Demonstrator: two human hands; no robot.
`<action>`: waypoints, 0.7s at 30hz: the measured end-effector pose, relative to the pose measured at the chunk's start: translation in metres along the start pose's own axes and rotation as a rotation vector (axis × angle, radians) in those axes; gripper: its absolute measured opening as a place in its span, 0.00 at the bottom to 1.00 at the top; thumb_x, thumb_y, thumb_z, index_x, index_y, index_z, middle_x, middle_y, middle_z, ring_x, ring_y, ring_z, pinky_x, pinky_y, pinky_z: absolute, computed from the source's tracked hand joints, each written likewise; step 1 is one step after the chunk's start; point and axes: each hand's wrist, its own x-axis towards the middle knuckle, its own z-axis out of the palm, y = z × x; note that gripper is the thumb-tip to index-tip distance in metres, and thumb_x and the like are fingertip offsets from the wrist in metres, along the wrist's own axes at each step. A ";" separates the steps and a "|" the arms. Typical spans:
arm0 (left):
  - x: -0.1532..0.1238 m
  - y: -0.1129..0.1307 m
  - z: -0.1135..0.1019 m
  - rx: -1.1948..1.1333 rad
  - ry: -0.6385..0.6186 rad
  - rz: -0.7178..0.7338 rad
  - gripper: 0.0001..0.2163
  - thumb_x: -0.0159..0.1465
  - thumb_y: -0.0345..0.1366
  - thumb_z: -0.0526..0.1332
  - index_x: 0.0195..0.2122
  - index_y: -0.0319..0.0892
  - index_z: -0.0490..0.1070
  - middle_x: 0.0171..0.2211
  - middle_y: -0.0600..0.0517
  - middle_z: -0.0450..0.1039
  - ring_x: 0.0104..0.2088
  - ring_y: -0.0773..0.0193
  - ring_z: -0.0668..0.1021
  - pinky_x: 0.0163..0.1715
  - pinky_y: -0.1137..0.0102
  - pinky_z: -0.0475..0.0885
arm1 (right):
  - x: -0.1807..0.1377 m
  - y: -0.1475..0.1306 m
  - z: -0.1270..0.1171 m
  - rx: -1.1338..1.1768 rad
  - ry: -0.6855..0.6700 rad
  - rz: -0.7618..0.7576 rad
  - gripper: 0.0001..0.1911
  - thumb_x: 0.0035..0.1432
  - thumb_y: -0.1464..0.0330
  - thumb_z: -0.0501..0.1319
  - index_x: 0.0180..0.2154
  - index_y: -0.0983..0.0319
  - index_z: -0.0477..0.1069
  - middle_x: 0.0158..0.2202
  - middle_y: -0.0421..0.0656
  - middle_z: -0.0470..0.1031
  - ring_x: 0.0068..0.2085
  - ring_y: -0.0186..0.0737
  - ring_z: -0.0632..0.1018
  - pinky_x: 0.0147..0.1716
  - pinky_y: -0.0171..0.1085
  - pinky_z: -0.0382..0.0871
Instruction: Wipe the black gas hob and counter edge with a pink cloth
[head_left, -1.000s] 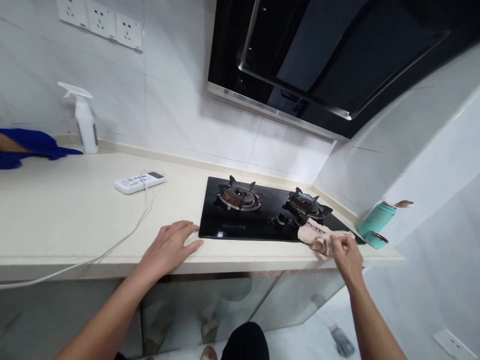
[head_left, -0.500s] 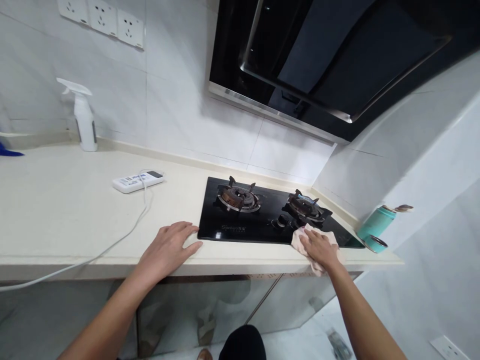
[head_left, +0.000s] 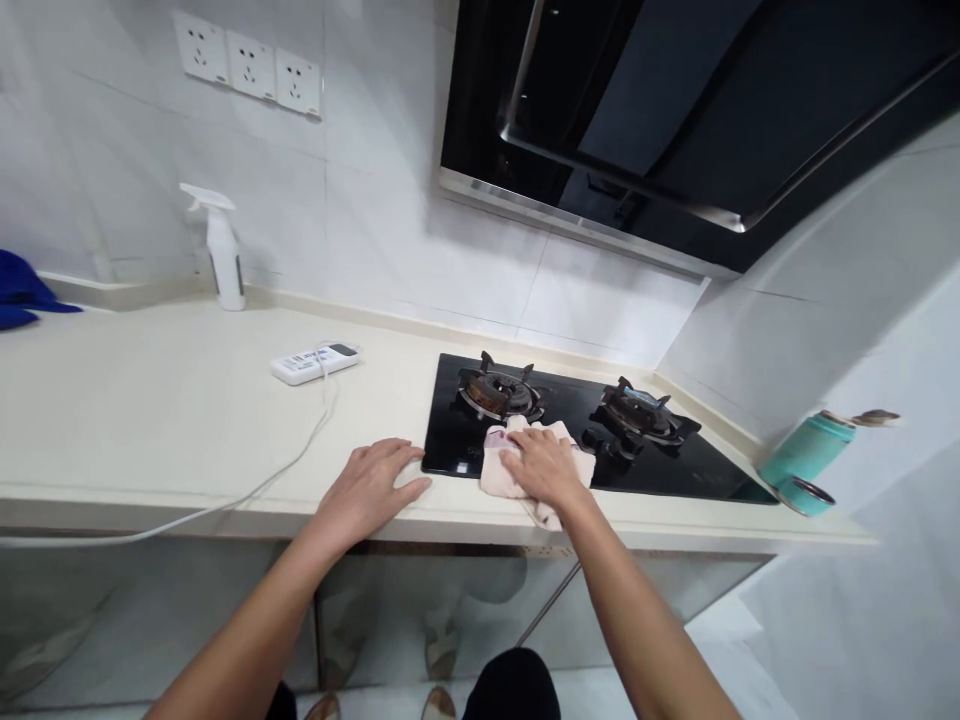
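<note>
My right hand (head_left: 541, 463) presses flat on a pale pink cloth (head_left: 501, 474) lying on the front left part of the black glass gas hob (head_left: 675, 470). Its fingers are stretched over the cloth. My left hand (head_left: 373, 487) rests palm down on the cream countertop (head_left: 135, 420) just left of the hob's front corner, fingers apart and holding nothing. Two burners (head_left: 501, 391) sit behind the cloth.
A white spray bottle (head_left: 223, 248) stands at the back wall. A white remote-like device (head_left: 314, 362) with a trailing cable (head_left: 247, 487) lies on the counter. A blue cloth (head_left: 22, 298) shows at far left. A teal flask (head_left: 806, 452) lies right of the hob. A black range hood (head_left: 675, 110) hangs overhead.
My right hand has slid the pink cloth from the hob's front right corner leftward to its front left part. My left hand has stayed put.
</note>
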 end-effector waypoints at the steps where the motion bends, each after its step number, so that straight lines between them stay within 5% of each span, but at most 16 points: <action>1: 0.000 0.001 -0.001 -0.003 -0.009 -0.001 0.21 0.68 0.50 0.55 0.57 0.47 0.72 0.62 0.45 0.71 0.65 0.49 0.69 0.62 0.54 0.61 | 0.007 0.003 -0.001 0.021 -0.014 0.005 0.26 0.69 0.52 0.50 0.61 0.54 0.71 0.62 0.47 0.71 0.60 0.54 0.68 0.59 0.54 0.56; 9: -0.004 0.003 -0.004 -0.054 0.016 0.038 0.19 0.70 0.49 0.54 0.55 0.47 0.72 0.58 0.46 0.74 0.62 0.52 0.71 0.61 0.55 0.63 | 0.004 0.024 0.004 -0.073 0.185 0.333 0.26 0.68 0.52 0.52 0.57 0.55 0.76 0.55 0.56 0.71 0.56 0.59 0.69 0.53 0.52 0.59; 13: -0.005 0.005 -0.002 -0.106 0.034 0.006 0.22 0.71 0.51 0.51 0.59 0.45 0.69 0.60 0.44 0.72 0.62 0.52 0.71 0.62 0.53 0.62 | -0.010 -0.020 0.011 -0.033 0.125 0.131 0.25 0.70 0.55 0.51 0.60 0.55 0.73 0.51 0.54 0.74 0.53 0.56 0.71 0.54 0.51 0.57; 21: 0.001 -0.010 0.008 -0.219 0.267 -0.159 0.27 0.70 0.54 0.48 0.63 0.46 0.66 0.67 0.41 0.61 0.69 0.49 0.61 0.67 0.45 0.57 | 0.011 -0.157 0.005 0.117 0.113 -0.410 0.20 0.68 0.63 0.53 0.57 0.57 0.72 0.50 0.50 0.77 0.54 0.50 0.72 0.54 0.49 0.57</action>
